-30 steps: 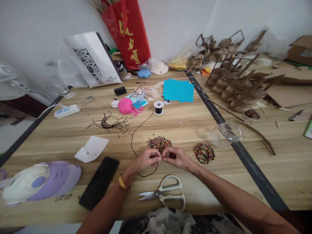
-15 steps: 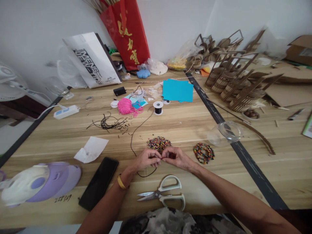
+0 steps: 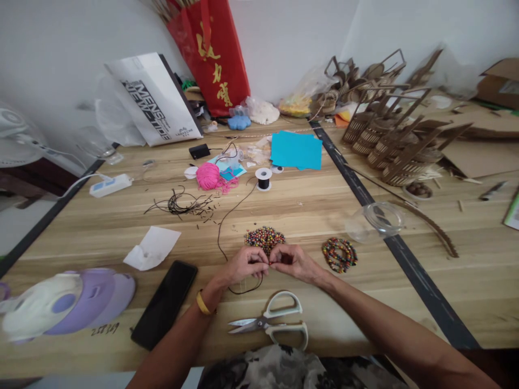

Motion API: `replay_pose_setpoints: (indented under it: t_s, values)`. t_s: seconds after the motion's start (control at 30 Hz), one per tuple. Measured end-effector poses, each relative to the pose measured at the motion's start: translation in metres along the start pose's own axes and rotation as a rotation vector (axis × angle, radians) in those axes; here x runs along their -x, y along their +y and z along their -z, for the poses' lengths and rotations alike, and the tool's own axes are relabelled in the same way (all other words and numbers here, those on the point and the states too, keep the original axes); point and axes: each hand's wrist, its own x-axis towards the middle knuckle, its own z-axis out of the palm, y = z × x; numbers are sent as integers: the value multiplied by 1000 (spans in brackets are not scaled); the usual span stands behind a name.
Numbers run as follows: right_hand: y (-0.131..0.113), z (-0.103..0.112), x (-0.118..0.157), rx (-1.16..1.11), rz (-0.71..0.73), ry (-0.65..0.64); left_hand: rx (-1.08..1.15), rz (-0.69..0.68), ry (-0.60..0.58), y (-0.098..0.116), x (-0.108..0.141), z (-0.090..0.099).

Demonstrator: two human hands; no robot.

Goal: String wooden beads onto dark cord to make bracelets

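Note:
My left hand (image 3: 248, 263) pinches the black cord (image 3: 219, 237), which loops from the spool (image 3: 263, 179) down and round below the fingers. Tip to tip with it, my right hand (image 3: 292, 262) is closed on a small reddish bead (image 3: 271, 263). Whether the cord passes through that bead is too small to tell. Just beyond both hands lies a pile of multicoloured beads (image 3: 264, 237). A coiled string of similar beads (image 3: 339, 255) rests to the right of my right hand. Scissors (image 3: 265, 322) lie with blades apart, close to my body.
A black phone (image 3: 165, 303) and a purple-and-white device (image 3: 77, 303) are at left, near white paper (image 3: 152, 247). Black cord pieces (image 3: 182, 204) and pink yarn (image 3: 207, 176) lie farther back. A clear jar (image 3: 375, 220) and small brown baskets (image 3: 389, 140) stand at right.
Both hands stay almost in place, fingertips together. The cord's loop beneath my left hand has shifted slightly to the right.

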Motion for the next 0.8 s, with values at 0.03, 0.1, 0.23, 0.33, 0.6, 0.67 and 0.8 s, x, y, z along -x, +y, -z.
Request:
replay_pose_setpoints:
  t_s: [0.03, 0.1, 0.23, 0.33, 0.6, 0.67, 0.8]
  values:
    - [0, 0, 0, -4, 1, -1, -5, -3, 0, 0, 0, 0]
    - [-1, 0, 0, -8, 1, -6, -11, -9, 3, -1, -1, 0]
    - [-2, 1, 0, -2, -1, -22, -1, -7, -2, -4, -1, 0]
    - [-2, 2, 0, -1, 1, -26, 11, -2, 0, -4, 0, -1]
    - [-10, 3, 1, 54, 59, -20, -68, -66, -29, 0, 1, 2]
    - [-10, 3, 1, 58, 67, -11, -48, -63, -38, 0, 2, 3]
    - [-9, 3, 1, 30, 67, -1, -38, -46, -39, 1, 3, 4]
